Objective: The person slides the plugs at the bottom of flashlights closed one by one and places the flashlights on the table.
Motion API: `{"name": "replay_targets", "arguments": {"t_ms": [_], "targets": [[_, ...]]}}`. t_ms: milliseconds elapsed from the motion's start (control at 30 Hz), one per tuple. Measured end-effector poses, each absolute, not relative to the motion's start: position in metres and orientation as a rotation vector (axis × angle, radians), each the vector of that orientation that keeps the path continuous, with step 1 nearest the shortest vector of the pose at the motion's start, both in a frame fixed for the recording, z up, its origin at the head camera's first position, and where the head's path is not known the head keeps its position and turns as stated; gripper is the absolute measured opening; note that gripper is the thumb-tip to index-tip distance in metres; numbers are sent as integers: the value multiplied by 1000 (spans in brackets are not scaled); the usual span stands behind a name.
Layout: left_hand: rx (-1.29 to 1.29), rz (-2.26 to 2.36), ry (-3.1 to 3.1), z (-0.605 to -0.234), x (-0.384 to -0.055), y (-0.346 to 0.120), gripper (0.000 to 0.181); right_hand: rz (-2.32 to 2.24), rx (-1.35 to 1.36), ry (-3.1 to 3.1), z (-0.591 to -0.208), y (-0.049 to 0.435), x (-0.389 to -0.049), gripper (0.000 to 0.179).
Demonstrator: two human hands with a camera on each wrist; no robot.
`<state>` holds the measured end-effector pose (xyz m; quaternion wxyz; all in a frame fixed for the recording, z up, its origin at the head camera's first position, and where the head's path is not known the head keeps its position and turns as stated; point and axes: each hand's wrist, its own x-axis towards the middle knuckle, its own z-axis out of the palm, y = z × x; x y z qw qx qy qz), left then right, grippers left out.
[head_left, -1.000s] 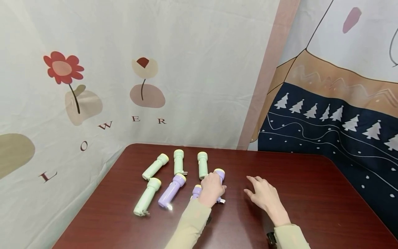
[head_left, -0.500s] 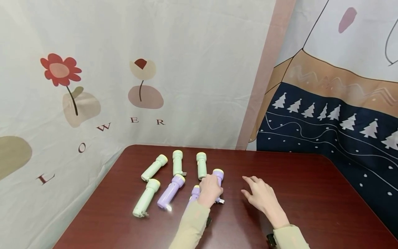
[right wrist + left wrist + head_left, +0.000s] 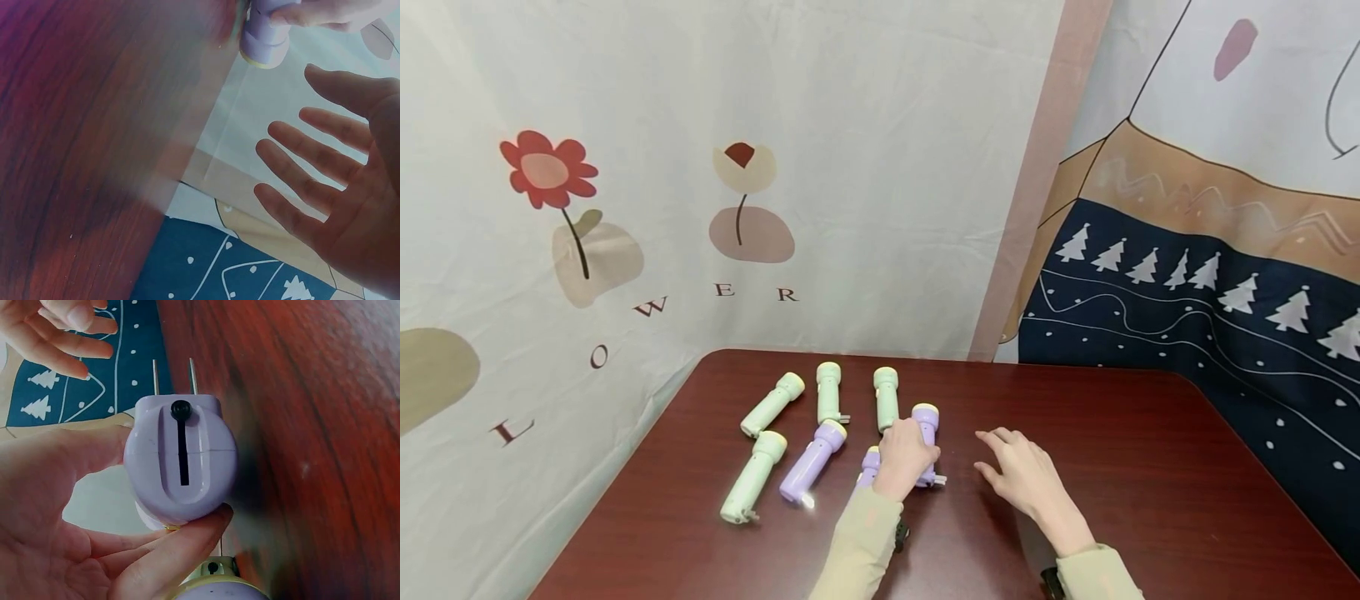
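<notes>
On the counter point(image 3: 1097, 450), seven flashlights. Item one: purple flashlight point(image 3: 927, 427), just right of centre in the head view, gripped by the left hand point(image 3: 904, 457), fingers and thumb curled round it; metal prongs point(image 3: 193, 376) jut from its tail, a black slider point(image 3: 181, 411) near them; whether it is lifted, I cannot tell. Item two: partly hidden purple flashlight point(image 3: 868, 468), just beside that hand, lower centre. Item three: slanted purple flashlight point(image 3: 813, 461), left of centre. Items four to seven, green: far-left green flashlight point(image 3: 772, 405), upright-lying green flashlight point(image 3: 828, 392) and right-hand green flashlight point(image 3: 887, 400) across the middle; near-left green flashlight point(image 3: 754, 477), lower left. Right hand point(image 3: 1028, 477), right of centre: fingers extended and apart, holding nothing. Changes over the last half second: the gripped flashlight's tail has swung slightly rightward, and the right hand has edged a little closer, still clear of it. Judged from this, item one alone is being handled, the left hand doing the work, the other six untouched.
</notes>
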<state>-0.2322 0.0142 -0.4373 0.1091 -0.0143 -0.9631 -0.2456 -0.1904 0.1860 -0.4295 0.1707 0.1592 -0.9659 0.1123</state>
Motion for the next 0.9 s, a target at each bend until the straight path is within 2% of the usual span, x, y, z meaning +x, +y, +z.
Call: {"name": "replay_targets", "arguments": {"t_ms": [567,900], "targets": [[-58,-927,-2757,-425,-224,18,37,361,573,-2671,-433,176,-188,39],[-170,-987,-2628,-424,-222,19,36,359,647,-2591,-437,173,-188,34]]}}
